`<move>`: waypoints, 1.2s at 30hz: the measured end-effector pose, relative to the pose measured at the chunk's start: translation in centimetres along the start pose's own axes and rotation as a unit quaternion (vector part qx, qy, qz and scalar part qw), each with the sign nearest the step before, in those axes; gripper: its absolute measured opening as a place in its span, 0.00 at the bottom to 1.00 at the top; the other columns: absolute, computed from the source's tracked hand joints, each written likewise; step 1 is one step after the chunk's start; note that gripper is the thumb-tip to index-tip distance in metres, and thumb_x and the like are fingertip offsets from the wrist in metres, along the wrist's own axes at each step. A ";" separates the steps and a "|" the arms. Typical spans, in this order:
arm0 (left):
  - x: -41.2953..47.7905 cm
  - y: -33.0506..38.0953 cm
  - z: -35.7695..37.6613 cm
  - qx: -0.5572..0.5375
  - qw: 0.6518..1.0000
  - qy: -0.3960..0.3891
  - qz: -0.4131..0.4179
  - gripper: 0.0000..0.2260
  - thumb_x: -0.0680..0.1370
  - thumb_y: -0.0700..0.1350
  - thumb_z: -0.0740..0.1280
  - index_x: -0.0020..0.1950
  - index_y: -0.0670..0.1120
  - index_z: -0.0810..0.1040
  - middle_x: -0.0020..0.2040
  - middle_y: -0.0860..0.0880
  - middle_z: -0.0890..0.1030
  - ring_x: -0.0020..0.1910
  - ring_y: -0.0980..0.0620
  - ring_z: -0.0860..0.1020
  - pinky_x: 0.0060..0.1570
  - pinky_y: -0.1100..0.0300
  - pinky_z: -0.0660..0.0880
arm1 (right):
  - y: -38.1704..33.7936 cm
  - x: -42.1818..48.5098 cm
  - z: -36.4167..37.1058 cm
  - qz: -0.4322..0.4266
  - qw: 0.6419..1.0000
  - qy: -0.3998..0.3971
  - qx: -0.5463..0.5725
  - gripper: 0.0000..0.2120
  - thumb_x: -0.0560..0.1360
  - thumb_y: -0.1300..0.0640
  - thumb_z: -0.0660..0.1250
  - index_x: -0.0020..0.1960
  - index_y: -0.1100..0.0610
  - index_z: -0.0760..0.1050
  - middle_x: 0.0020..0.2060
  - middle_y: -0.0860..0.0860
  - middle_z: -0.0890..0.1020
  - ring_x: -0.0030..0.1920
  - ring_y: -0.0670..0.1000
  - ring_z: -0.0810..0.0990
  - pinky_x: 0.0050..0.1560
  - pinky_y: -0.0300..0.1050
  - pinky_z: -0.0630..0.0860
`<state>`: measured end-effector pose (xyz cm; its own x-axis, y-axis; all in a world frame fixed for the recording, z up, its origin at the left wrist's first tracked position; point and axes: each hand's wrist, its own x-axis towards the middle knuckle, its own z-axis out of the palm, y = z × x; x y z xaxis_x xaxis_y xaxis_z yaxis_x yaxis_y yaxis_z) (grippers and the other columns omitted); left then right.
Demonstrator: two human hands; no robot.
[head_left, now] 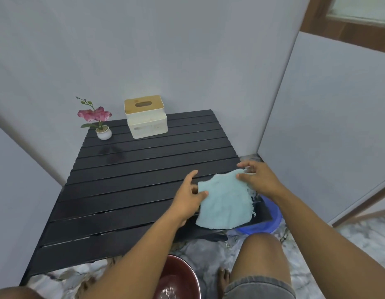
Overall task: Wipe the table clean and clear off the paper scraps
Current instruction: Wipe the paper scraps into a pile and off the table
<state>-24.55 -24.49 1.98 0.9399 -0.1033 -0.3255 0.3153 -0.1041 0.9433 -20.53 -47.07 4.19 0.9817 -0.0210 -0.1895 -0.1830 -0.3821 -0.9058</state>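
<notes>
Spreading the light blue cloth (225, 203) flat at the near right corner of the black slatted table (127, 186), I pinch its left edge with my left hand (190, 196) and its far right corner with my right hand (255, 179), so it opens into a wide wiping face. It looks fluffy, frayed at the right edge, slightly overhanging above the blue basin (271, 216). I see no paper scraps; a damp smear (110, 153) shows near the flower pot (104, 133).

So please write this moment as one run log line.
left hand: holds cloth edge | right hand: pinches far corner | blue cloth: spread flat, table's near right corner | paper scraps: none visible
</notes>
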 end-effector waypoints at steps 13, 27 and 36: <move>1.0 0.0 0.3 -0.015 0.997 -0.061 -0.040 0.20 0.76 0.33 0.67 0.66 0.49 0.74 0.58 0.48 0.81 0.53 0.48 0.82 0.52 0.50 0.80 | 2.4 1.0 0.0 -0.055 0.997 -0.012 0.049 0.22 0.69 0.70 0.71 0.51 0.43 0.82 0.56 0.51 0.81 0.50 0.52 0.83 0.54 0.53 0.80; 0.6 -0.7 1.2 0.184 0.981 -0.056 0.003 0.35 0.72 0.37 0.73 0.76 0.46 0.60 0.66 0.53 0.64 0.55 0.46 0.77 0.40 0.53 0.82 | 2.8 1.2 -1.9 -0.032 0.974 -0.127 -0.187 0.33 0.66 0.65 0.75 0.69 0.57 0.70 0.69 0.46 0.66 0.66 0.47 0.67 0.59 0.36 0.65; 0.9 -0.1 0.9 0.466 0.882 0.011 0.072 0.34 0.71 0.57 0.71 0.74 0.56 0.62 0.70 0.53 0.63 0.66 0.48 0.66 0.62 0.51 0.70 | 2.7 0.1 -1.5 -0.065 0.955 -0.092 -0.274 0.35 0.67 0.55 0.76 0.71 0.52 0.68 0.73 0.44 0.62 0.67 0.48 0.65 0.60 0.40 0.65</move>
<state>-23.86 -25.47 1.51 0.9666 -0.1640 -0.1968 -0.0426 -0.8605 0.5077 -20.84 -49.47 2.27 0.9592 0.2020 -0.1978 0.0438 -0.7975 -0.6017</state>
